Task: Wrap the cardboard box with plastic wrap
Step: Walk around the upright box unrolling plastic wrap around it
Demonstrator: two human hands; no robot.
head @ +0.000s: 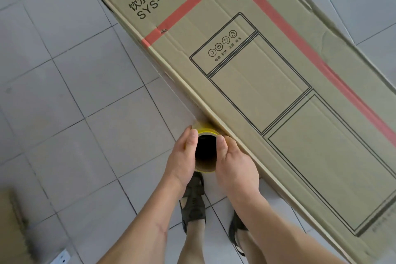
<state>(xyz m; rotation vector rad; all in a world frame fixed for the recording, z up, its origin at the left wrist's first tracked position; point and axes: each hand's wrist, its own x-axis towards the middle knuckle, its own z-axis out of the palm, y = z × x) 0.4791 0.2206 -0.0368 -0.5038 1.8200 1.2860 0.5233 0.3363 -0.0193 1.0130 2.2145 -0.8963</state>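
Observation:
A long cardboard box [246, 70] lies on the tiled floor, running from top left to bottom right, printed with a red ribbon, black text and a line drawing of a water dispenser. A roll of plastic wrap [206, 133] with a yellowish rim and a dark hollow core stands upright against the box's near long edge. My left hand [182, 156] grips the roll's left side, and my right hand [234, 163] grips its right side, thumbs at the rim. A faint sheet of clear film seems to stretch from the roll along the box's side.
Pale grey floor tiles [75, 113] spread to the left of the box. My two feet in dark sandals [192, 203] stand just below the roll. A blurred brown cardboard piece [12, 227] and a white power strip [62, 258] lie at the bottom left.

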